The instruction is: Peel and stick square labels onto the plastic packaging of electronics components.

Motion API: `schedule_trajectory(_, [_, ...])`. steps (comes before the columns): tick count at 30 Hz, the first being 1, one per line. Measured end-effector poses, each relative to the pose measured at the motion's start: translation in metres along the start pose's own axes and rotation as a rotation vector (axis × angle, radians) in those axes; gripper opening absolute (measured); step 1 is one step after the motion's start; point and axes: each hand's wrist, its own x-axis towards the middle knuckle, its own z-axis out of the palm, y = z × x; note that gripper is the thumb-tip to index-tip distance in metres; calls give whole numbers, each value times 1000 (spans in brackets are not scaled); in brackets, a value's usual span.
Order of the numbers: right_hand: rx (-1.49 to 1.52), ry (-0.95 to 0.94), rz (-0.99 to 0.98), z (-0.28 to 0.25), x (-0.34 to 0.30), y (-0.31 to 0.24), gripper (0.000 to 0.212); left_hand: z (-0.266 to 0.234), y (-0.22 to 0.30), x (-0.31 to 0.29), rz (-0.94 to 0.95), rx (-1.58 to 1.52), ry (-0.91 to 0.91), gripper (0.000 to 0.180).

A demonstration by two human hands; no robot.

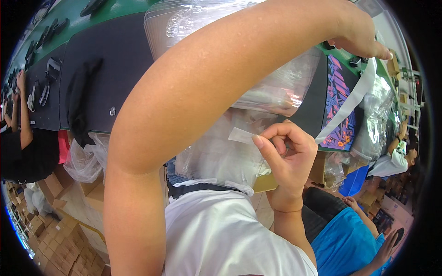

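Note:
My left arm reaches across the view from the lower left to the upper right. At its end my left hand [357, 39] is bent over the top of a long white strip [352, 99], with some fingers hidden; it seems to grip the strip's end. The strip runs down, stretched fairly straight, to my right hand [290, 152]. There thumb and index finger pinch it, and a short whitish tail sticks out to the left. Behind my arm lie clear plastic sheets [177, 25] with curled edges. More clear plastic [216, 147] lies across my lap.
A black mat [110, 46] covers the table, with a dark cloth [79, 99] on it. At right are a colourful patterned panel [340, 119] and clear plastic wrapping [378, 110]. Co-workers sit on both sides, one in a blue shirt [343, 241]. Cardboard boxes [64, 246] stand at lower left.

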Motion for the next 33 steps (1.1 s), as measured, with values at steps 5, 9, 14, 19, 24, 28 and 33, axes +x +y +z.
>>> schedule_trajectory(5, [-54,-7,-3,6,-2,-4,15,9,-25,8,118,13,30,66])
schedule_trajectory(9, [-157,1,58,5,-1,-3,16,1,-16,-1,129,-33,39,66])
schedule_trajectory(14, [-272,94,-77,14,-3,19,18,9,-2,-5,55,16,123,66])
schedule_trajectory(19, [-341,213,-125,26,-7,20,24,23,-26,19,139,-19,-3,69])
schedule_trajectory(24, [-700,-21,-616,13,-6,23,53,37,-27,37,-76,-23,10,80])
schedule_trajectory(28, [-728,-374,-405,-2,-26,4,92,22,-19,33,26,-40,-91,71])
schedule_trajectory(33, [-655,-615,-479,-6,-23,10,111,14,-55,5,65,-216,-17,62])
